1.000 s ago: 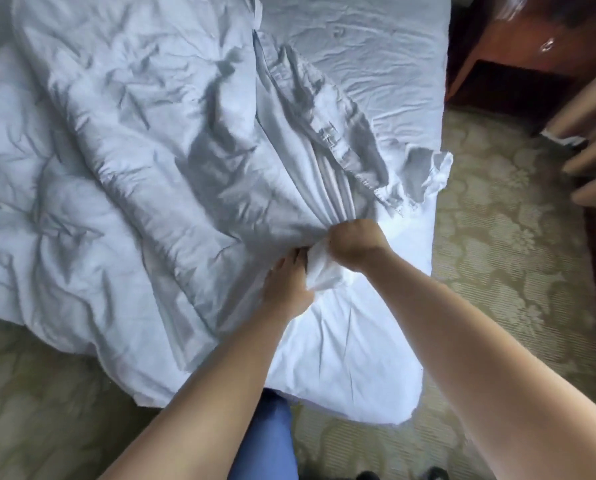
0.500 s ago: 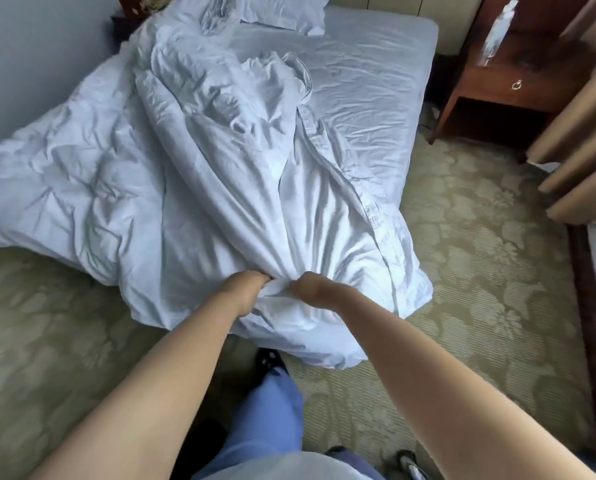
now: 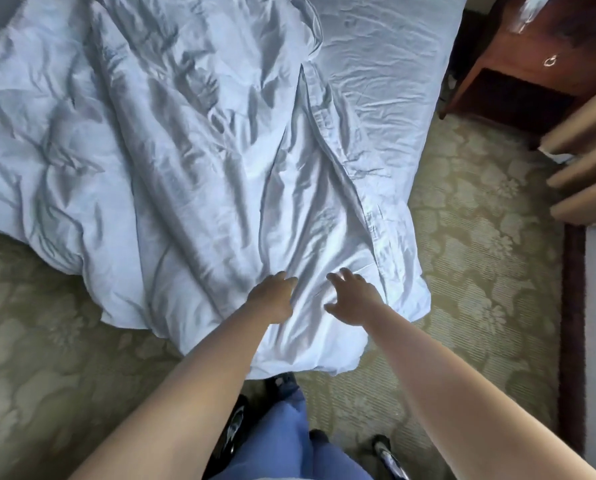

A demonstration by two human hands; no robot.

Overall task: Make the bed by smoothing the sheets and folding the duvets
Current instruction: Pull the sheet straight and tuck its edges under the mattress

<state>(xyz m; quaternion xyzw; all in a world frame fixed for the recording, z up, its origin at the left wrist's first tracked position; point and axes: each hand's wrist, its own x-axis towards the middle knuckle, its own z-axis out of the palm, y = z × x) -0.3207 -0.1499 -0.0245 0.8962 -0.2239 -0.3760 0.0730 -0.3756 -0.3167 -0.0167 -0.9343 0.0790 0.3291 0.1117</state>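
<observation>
Both the left hand (image 3: 272, 297) and right hand (image 3: 353, 299) are hovering open-fingered over the duvet (image 3: 185, 150), which is lying crumpled and unfolded across the bed's foot edge.

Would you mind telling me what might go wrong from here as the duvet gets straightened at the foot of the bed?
1. The duvet already spills off the bed onto the patterned carpet; more pulling may drag it across the floor.
2. Its near corner lies just ahead of the person's shoes, so a step forward could tread on it or trip.
3. The left hand and right hand are open over it, gripping nothing, so the bunched folds may stay creased.
</observation>
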